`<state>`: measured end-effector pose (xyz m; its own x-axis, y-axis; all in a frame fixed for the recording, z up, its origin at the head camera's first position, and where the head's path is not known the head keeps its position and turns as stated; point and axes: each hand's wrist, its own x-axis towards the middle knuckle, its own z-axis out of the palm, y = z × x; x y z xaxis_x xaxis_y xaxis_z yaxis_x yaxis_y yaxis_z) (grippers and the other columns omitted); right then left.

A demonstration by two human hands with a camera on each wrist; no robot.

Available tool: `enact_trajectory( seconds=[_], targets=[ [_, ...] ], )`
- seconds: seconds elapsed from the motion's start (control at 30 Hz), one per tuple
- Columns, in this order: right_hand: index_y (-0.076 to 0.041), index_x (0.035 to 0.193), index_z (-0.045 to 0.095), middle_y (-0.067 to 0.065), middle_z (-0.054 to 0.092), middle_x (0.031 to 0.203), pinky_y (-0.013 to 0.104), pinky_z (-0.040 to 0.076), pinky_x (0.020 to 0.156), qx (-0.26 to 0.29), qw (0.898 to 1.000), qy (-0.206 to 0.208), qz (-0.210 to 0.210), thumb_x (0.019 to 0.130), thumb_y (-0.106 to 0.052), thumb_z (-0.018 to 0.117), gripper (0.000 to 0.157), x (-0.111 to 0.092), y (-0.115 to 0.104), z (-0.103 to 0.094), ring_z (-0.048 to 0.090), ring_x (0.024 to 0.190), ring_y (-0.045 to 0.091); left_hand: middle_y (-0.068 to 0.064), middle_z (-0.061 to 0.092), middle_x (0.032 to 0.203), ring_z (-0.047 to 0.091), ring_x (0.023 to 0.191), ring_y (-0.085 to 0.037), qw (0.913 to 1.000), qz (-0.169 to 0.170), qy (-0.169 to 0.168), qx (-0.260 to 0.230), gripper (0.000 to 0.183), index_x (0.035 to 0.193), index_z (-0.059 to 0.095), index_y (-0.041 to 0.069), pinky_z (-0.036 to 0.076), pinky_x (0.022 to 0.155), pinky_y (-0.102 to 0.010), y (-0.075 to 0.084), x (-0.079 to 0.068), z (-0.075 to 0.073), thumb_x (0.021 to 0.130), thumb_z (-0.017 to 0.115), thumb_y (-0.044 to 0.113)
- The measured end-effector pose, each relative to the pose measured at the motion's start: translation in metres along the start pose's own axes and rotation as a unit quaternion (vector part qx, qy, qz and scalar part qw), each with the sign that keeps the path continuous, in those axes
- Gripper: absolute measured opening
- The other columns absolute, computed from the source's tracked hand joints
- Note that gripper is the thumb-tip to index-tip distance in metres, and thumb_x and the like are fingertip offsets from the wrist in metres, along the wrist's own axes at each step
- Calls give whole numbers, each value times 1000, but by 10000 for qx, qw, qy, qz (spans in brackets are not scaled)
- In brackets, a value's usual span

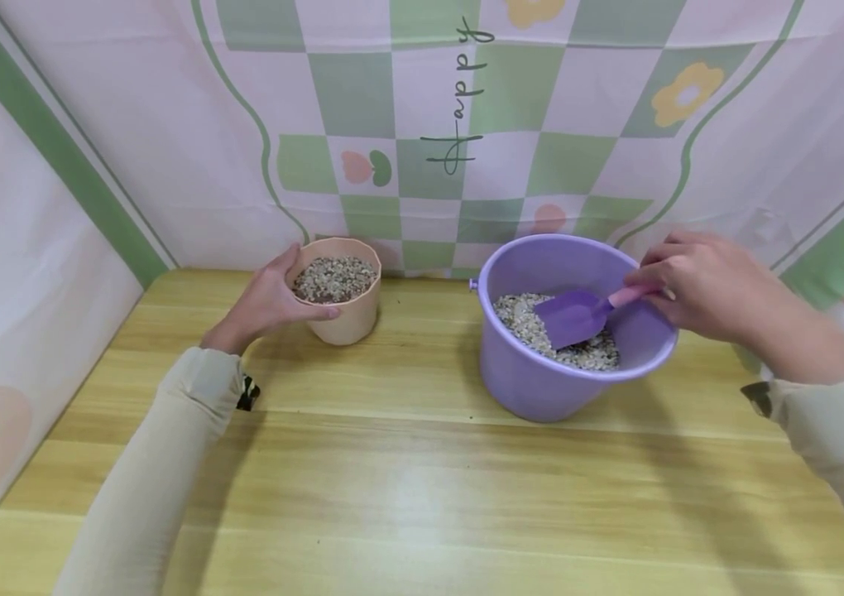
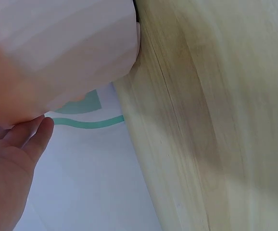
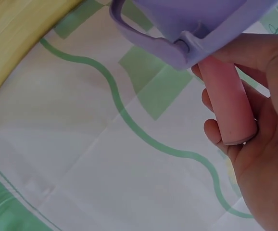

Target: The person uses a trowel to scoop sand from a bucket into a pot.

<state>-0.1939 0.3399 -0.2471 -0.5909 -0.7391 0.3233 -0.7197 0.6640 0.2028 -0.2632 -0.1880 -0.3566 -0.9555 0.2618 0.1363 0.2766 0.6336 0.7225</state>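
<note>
The shovel (image 1: pixel 573 319) at right of the frame, probably light and stiff, is gripped, seemingly best, at its handle (image 3: pixel 230 103) by the right hand (image 1: pixel 708 285); the pot (image 1: pixel 351 321), centre-left, is held by the left hand (image 1: pixel 266 294).

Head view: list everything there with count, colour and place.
table: one, yellow wood-grain, across the foreground
bucket: one, purple, on the table
pot: one, peach, left of the bucket
shovel: one, purple with pink handle, partly in the bucket
granular mix: two batches, grey-beige, in pot and bucket
printed fabric: count unclear, white and green, around the table
sleeves: two, beige, lower left and right
wrist items: two, dark, near the sleeve ends
left hand: one, bare, gripping the pot
right hand: one, bare, gripping the shovel
</note>
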Motion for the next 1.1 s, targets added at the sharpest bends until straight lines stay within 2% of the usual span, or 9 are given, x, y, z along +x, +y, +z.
enact_trajectory(
  seconds=[0.37,0.63,0.93,1.1],
  targets=[
    [-16,87,81,-3,66,78,41,46,63,32,9998,-118,168,62,-3,88,30,-2,-4,-5,52,74,18,-18,27,160,32,144,-29,9989,373,-36,-280,138,158,15,2,26,118,-47,1,-3,4,56,97,47],
    [-17,87,81,-7,63,75,38,43,60,21,9997,-80,238,59,-3,89,33,-5,-5,-9,50,72,16,-18,22,162,27,146,-28,9990,368,-98,-246,139,158,16,1,23,119,-47,3,-4,6,55,97,48],
    [-12,88,80,-2,67,78,40,44,59,-64,9993,-194,312,55,1,88,36,-6,-6,-16,53,72,19,-15,24,162,32,144,-28,9986,442,-198,-209,139,158,15,4,25,118,-46,8,-8,8,55,97,48],
    [-15,87,81,-5,64,75,37,42,57,-71,9994,-159,295,55,-1,89,35,-5,-8,-18,49,70,16,-16,26,161,34,143,-29,9984,480,-273,-115,137,158,18,3,27,117,-47,10,-8,10,56,96,50]
  ],
)
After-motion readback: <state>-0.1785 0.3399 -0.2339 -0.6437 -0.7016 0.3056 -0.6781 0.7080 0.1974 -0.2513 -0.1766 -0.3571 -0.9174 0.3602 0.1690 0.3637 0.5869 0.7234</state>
